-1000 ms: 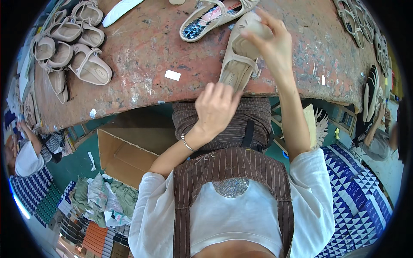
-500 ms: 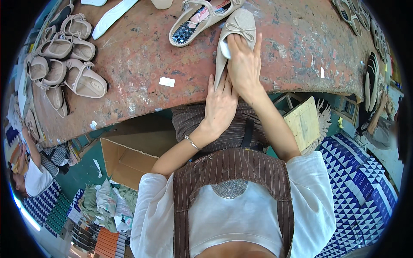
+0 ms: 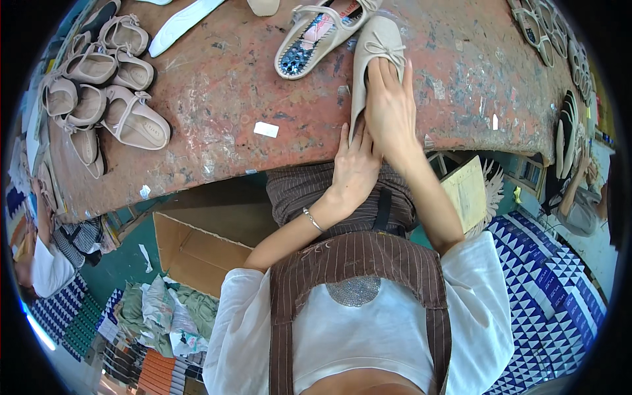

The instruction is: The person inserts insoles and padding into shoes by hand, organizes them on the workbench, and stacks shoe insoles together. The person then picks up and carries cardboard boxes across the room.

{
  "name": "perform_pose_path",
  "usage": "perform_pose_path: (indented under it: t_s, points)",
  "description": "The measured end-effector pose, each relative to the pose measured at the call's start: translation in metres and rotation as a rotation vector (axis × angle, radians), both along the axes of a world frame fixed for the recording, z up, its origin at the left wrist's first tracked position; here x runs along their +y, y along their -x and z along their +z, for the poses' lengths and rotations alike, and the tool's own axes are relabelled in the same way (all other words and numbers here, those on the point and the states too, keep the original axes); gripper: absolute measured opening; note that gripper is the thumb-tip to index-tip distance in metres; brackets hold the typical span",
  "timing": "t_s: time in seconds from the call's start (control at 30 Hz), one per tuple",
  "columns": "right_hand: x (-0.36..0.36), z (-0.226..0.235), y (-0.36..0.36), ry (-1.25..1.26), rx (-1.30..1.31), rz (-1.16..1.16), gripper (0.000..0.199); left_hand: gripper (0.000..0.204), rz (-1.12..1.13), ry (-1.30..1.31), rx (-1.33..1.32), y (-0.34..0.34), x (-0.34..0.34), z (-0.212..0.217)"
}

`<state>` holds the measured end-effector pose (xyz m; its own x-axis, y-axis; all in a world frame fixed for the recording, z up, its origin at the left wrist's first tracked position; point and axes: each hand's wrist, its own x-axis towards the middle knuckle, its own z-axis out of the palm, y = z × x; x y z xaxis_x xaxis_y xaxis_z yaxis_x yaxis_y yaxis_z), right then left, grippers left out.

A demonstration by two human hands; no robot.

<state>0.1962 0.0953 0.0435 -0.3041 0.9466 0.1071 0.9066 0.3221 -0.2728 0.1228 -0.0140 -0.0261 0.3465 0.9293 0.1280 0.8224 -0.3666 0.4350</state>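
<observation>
A beige flat shoe (image 3: 380, 36) with a small bow lies on the worn red table, its toe pointing away from me. My right hand (image 3: 392, 115) reaches into its opening; the fingertips are hidden inside and one finger lies along the shoe's right side. At the near end, my left hand (image 3: 354, 171) grips the heel, partly covered by my right hand. Just left of the toe is a beige strapped shoe (image 3: 289, 64) with a shiny dark blue patterned piece inside.
Several beige strapped shoes (image 3: 135, 118) are piled at the table's left. White insoles (image 3: 187, 23) lie at the far edge, and a white label (image 3: 266, 129) near the middle. More shoes (image 3: 532, 29) line the right side. Below stands an open cardboard box (image 3: 197, 247). Other people are at both sides.
My right fingers have gone deeper into the flat shoe; the white edge seen beside them before is now hidden. The whole view has shifted slightly. A person at the left has moved.
</observation>
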Motion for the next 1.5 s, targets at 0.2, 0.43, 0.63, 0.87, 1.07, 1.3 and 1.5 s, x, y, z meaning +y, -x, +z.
perform_pose_path:
  t_s: [0.2,0.43,0.63,0.87,1.07,1.3,1.5]
  points:
    - [-0.005,-0.024,0.0,-0.016,0.068,-0.064,0.043,0.05,-0.014,0.086,0.006,-0.002,0.004,0.002]
    - [0.026,-0.027,-0.009,0.267,-0.216,-0.067,0.033,0.048,0.04,0.007,0.04,-0.003,0.005,0.005]
    - [0.028,-0.041,-0.012,-0.208,-0.295,0.029,0.027,0.051,0.036,0.009,0.048,-0.003,0.007,0.003]
    - [0.045,-0.04,-0.016,0.168,-0.32,0.042,0.019,0.049,0.028,-0.025,0.023,0.005,0.015,0.02]
    - [0.078,0.09,-0.039,0.596,0.485,0.407,0.033,0.026,-0.054,0.183,-0.805,0.124,0.04,0.06]
    - [0.228,0.083,0.024,0.115,0.577,0.133,0.028,0.028,0.781,-0.741,0.08,0.396,0.025,0.167]
    - [0.358,0.039,0.181,-0.245,0.051,0.445,0.046,0.047,0.971,-0.265,0.028,0.507,0.186,0.191]
